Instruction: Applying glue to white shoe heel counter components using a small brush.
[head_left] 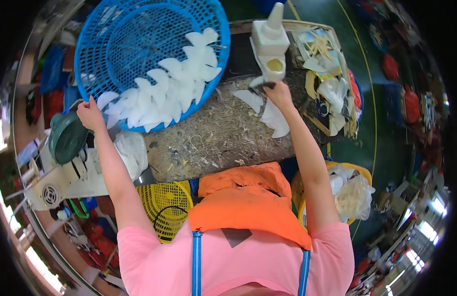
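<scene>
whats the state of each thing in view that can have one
left hand, at the basket's rim, grip unclear
right hand, pinching a dark item
blue basket, partly filled
white pieces, overlapping in it
white container, round mouth open
worktop, scattered with scraps

No words or numbers are showing clearly enough to read. The blue basket (132, 52) in the upper left is showing no letters I can read. Neither is the white plastic container (269, 42) near the top middle, nor the pink shirt (268, 261) at the bottom. Things around the edges are looking too tiny and blurry.
</scene>
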Available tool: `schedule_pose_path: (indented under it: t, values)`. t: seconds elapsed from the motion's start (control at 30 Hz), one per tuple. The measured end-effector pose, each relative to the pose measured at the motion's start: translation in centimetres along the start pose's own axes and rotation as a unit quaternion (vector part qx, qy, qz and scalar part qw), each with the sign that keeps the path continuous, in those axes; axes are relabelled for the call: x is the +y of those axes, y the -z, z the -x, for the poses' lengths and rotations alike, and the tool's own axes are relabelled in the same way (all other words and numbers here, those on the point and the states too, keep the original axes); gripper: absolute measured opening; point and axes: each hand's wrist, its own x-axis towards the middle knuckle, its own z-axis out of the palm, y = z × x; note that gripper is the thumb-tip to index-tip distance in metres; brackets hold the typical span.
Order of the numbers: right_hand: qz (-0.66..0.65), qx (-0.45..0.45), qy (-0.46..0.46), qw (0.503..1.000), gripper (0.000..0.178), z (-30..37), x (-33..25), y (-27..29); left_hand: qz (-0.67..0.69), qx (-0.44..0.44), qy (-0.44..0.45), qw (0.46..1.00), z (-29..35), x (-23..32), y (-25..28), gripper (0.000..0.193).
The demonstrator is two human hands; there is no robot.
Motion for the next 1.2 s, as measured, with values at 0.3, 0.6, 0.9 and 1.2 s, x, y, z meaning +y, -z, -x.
schedule_pose_path:
  t: [0.3, 0.6, 0.9, 1.2]
  values:
    - [0.070, 0.088, 0.226, 0.968, 0.022, 6.1, 2.3, -0.4, 0.401, -0.311, -0.517, 0.690, 25.0, 23.5, 3.6, 0.020]
    - [-0.025, 0.090, 0.102, 0.990, 0.014, 1.5, 2.6, 6.4, 0.138, -0.351, -0.524, 0.764, 32.5, 32.4, -4.4, 0.041]
    - [0.045, 0.125, 0.165, 0.977, 0.026, -2.6, 3.7, 5.2, 0.388, -0.213, -0.448, 0.777, 32.9, 28.3, 1.0, 0.013]
    - [-0.140, -0.244, 0.006, 0.960, 0.016, 5.4, 0.3, 2.2, 0.371, -0.226, -0.517, 0.737, 37.0, 15.8, -2.2, 0.014]
